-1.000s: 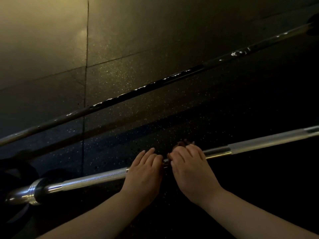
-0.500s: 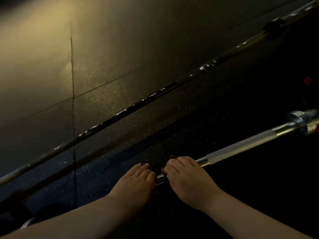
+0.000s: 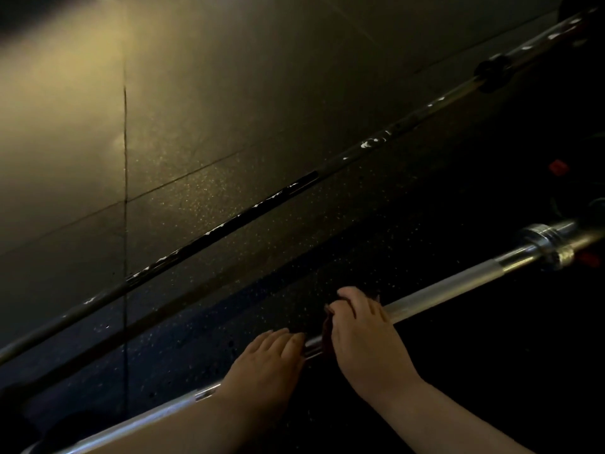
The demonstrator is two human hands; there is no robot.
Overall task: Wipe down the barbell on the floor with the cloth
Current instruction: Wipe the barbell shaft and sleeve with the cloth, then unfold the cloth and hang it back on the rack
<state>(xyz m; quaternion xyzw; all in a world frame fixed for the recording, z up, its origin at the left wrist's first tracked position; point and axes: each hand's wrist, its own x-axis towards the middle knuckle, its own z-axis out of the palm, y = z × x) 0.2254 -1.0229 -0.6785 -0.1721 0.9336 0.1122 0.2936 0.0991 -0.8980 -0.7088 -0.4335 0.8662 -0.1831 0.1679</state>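
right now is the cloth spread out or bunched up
Bunched: only a small dark wad of cloth shows under the right hand on the barbell.

Right hand [image 3: 363, 335] gripping cloth [image 3: 326, 332] round barbell [image 3: 442, 289], left hand [image 3: 265, 362] resting on it alongside, speckled floor [image 3: 229, 126]

- Barbell [image 3: 442, 290] lies on floor [image 3: 196, 126], diag. from lower left of frame to mid right edge.
- Collar [image 3: 543, 237] on barbell's right end, at right edge.
- 2nd bar [image 3: 229, 224] on floor behind barbell, approx. parallel, left edge to upper right corner; well apart.
- Left hand [image 3: 265, 362] rests on barbell, bottom centre.
- Right hand [image 3: 363, 335] just right of left hand, curled over barbell w/ cloth [image 3: 327, 326] under it.
- Floor seams [image 3: 125, 201] cross in left half of frame.
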